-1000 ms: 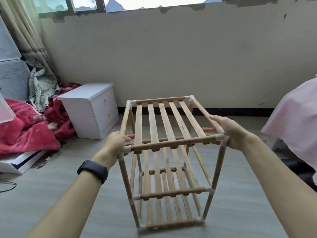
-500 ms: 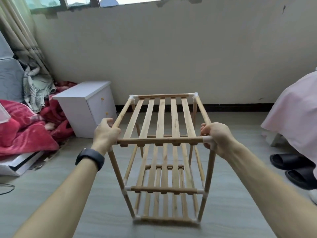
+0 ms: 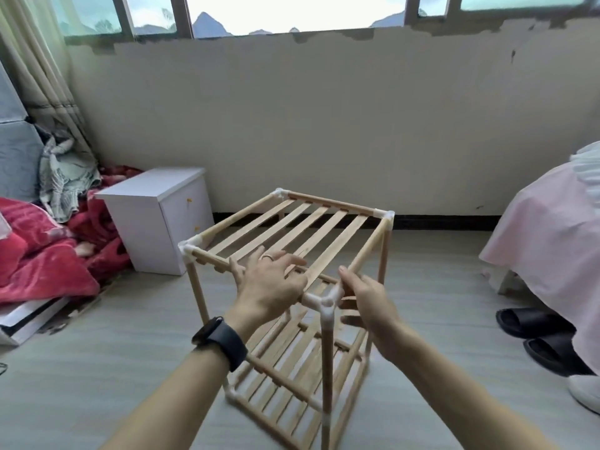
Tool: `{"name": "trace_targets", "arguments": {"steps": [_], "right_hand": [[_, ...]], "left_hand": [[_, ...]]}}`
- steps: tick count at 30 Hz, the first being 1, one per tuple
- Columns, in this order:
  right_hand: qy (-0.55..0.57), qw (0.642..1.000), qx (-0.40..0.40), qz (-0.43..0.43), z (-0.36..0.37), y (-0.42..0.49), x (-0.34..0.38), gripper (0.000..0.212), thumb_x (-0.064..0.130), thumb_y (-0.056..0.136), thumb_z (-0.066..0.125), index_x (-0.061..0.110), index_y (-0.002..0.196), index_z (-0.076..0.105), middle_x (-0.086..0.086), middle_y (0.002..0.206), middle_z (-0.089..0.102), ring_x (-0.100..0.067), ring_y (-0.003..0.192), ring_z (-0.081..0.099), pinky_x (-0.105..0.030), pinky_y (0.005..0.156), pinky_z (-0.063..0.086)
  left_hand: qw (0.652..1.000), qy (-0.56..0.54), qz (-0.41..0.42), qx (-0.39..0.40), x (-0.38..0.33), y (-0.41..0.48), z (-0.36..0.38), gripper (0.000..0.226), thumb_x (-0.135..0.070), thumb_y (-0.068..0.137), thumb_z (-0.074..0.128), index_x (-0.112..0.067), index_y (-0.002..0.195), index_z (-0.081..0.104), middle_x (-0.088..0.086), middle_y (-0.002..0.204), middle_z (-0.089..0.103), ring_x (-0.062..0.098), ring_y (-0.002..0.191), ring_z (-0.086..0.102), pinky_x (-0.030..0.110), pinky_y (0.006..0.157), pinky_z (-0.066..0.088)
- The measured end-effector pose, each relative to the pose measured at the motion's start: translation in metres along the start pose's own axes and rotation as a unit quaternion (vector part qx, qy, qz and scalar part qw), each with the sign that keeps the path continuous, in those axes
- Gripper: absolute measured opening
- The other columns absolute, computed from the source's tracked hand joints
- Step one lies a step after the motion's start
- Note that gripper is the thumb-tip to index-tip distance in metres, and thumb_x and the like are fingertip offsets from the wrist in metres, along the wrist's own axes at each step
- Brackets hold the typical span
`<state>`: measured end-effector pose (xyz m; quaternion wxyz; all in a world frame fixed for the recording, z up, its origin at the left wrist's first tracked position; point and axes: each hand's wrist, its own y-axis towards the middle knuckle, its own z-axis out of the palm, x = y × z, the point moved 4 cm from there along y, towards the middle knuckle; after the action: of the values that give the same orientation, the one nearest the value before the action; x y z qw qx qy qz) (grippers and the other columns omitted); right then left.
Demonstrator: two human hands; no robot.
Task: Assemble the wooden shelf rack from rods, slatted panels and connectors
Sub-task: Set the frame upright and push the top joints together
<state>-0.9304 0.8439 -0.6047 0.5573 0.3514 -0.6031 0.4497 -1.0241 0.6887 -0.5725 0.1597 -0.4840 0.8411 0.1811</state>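
The wooden shelf rack (image 3: 328, 233) stands upright on the floor, with three slatted tiers joined by rods and white connectors. It is turned so one corner points at me, and its near white corner connector (image 3: 324, 302) sits between my hands. My left hand (image 3: 268, 284), with a ring and a black watch on the wrist, lies over the near top rail and slats with fingers spread and straight. My right hand (image 3: 365, 295) is at the right side of that corner, fingers extended along the top side rod, gripping nothing that I can see.
A white bedside cabinet (image 3: 156, 216) stands at the left of the rack. Red blankets (image 3: 42, 254) are heaped at the far left. A pink-covered bed (image 3: 552, 228) and black slippers (image 3: 535, 332) are on the right. The wall (image 3: 324, 125) runs behind.
The rack has rotated from square-on to corner-on toward me. Both hands have let go of the front top corners and come together at the near corner with fingers opened.
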Motion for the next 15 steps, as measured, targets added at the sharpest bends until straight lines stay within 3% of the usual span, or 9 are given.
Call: {"name": "trace_targets", "arguments": {"steps": [3,5,7,9,10,12,13,15], "right_hand": [[-0.086,0.990,-0.103,-0.047,-0.032,0.020,0.010,0.043,0.049,0.099,0.056,0.011,0.119,0.053,-0.011,0.121,0.055,-0.020,0.104,0.058,-0.031,0.078,0.050],[-0.204,0.955,-0.167,-0.139,-0.049,0.036,0.023,0.058,0.054,0.095,0.060,0.019,0.138,0.046,-0.010,0.141,0.043,-0.024,0.128,0.047,-0.041,0.101,0.047],[-0.366,0.888,-0.151,-0.235,-0.055,0.048,0.029,0.064,0.068,0.090,0.050,0.038,0.146,0.042,-0.003,0.162,0.021,-0.025,0.149,0.018,-0.050,0.118,0.023],[-0.524,0.795,-0.093,-0.289,-0.052,0.061,0.024,0.062,0.079,0.088,0.033,0.047,0.140,0.043,0.003,0.168,0.010,-0.022,0.155,-0.002,-0.054,0.122,0.006],[-0.568,0.758,-0.075,-0.310,-0.050,0.066,0.024,0.062,0.081,0.090,0.027,0.045,0.136,0.046,0.003,0.166,0.019,-0.022,0.156,-0.001,-0.056,0.124,0.003],[-0.597,0.721,-0.070,-0.344,-0.043,0.075,0.029,0.060,0.082,0.093,0.022,0.039,0.122,0.053,0.003,0.142,0.053,-0.028,0.147,0.031,-0.057,0.122,0.014],[-0.596,0.718,-0.076,-0.351,-0.038,0.078,0.032,0.062,0.083,0.092,0.020,0.037,0.115,0.055,0.005,0.123,0.060,-0.026,0.131,0.047,-0.054,0.119,0.022],[-0.587,0.724,-0.098,-0.350,-0.030,0.083,0.033,0.069,0.089,0.087,0.016,0.037,0.106,0.056,0.008,0.102,0.061,-0.021,0.105,0.054,-0.044,0.101,0.036]], "left_hand": [[1.000,-0.013,0.027,-0.005,0.013,-0.001,-0.013,0.041,-0.053,0.077,0.031,-0.051,0.100,0.065,-0.019,0.142,0.050,0.011,0.146,0.024,0.063,0.117,-0.010],[0.999,-0.029,0.041,-0.004,0.020,0.003,-0.022,0.042,-0.058,0.071,0.025,-0.055,0.089,0.063,-0.019,0.140,0.053,0.013,0.145,0.027,0.063,0.117,-0.007],[0.997,-0.065,0.041,0.006,0.028,0.012,-0.032,0.031,-0.046,0.075,0.034,-0.058,0.081,0.063,-0.016,0.145,0.051,0.017,0.149,0.023,0.065,0.118,-0.010],[0.995,-0.081,0.050,0.019,0.039,0.025,-0.037,0.044,-0.018,0.084,0.047,-0.056,0.077,0.068,-0.013,0.151,0.044,0.018,0.152,0.015,0.062,0.119,-0.012],[0.994,-0.092,0.050,0.019,0.044,0.029,-0.039,0.051,-0.008,0.084,0.049,-0.053,0.076,0.072,-0.013,0.153,0.040,0.018,0.152,0.013,0.062,0.121,-0.006],[0.994,-0.103,0.037,0.002,0.053,0.037,-0.046,0.055,-0.001,0.084,0.050,-0.049,0.084,0.076,-0.011,0.153,0.039,0.018,0.149,0.021,0.054,0.122,0.020],[0.996,-0.090,0.025,-0.009,0.058,0.043,-0.049,0.054,0.001,0.085,0.051,-0.047,0.094,0.076,-0.010,0.151,0.040,0.018,0.144,0.030,0.044,0.118,0.031],[0.999,-0.039,-0.005,-0.025,0.070,0.056,-0.056,0.050,-0.004,0.091,0.052,-0.047,0.112,0.068,-0.008,0.142,0.049,0.018,0.124,0.051,0.032,0.101,0.047]]}}
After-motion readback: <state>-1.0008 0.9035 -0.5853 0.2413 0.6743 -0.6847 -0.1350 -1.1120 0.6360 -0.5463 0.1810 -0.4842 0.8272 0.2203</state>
